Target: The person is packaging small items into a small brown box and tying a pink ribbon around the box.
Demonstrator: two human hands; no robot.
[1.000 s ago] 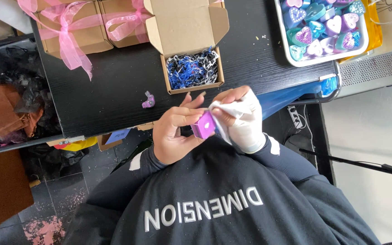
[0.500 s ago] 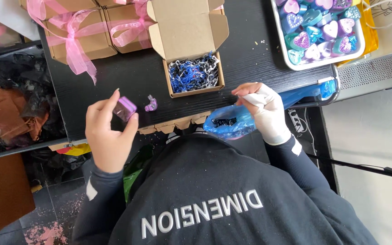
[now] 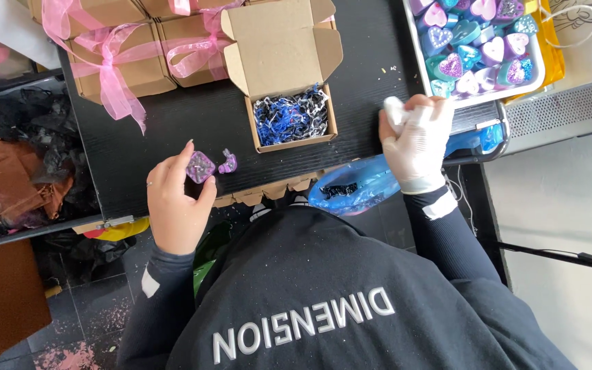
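Matte black table point(image 3: 173, 137), glittery purple square piece point(image 3: 200, 166), left hand point(image 3: 176, 205)

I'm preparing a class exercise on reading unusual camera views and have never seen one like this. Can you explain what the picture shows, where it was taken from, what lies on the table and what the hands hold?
There is no machine here: a person works with two hands, and one camera looks straight down over the person's head, so you see the dark top from above. The left hand is bare and pinches a small purple piece at the edge of the black table; a second small purple bit lies right beside it. The right hand wears a white glove and grips a white wad near a white tray of coloured hearts. In the middle stands an open box with blue and black shredded paper inside. Behind it are closed boxes tied with pink ribbon. A blue bag hangs at the table's near edge.
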